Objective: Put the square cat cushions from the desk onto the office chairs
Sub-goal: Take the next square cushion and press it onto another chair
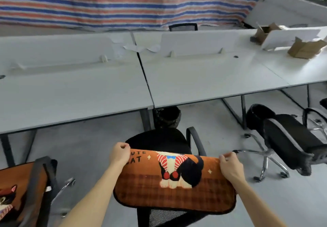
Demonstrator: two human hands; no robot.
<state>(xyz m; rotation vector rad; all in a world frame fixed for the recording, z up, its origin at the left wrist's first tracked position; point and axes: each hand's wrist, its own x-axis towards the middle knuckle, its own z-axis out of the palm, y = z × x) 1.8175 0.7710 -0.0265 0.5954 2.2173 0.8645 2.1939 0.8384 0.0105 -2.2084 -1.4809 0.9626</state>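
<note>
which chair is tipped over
The black chair at far right: it lies on its side, chrome base sticking out sideways; the middle chair stands upright.

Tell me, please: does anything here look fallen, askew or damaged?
Yes. The black office chair on the right lies tipped over on the floor, its chrome star base pointing sideways. Torn-open cardboard boxes sit on the far right desk.

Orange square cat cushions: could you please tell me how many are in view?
2. One orange cushion is gripped by the left hand and right hand above the middle black office chair; the other cushion lies on the lower-left chair, partly cropped. More may be outside the frame.
</note>
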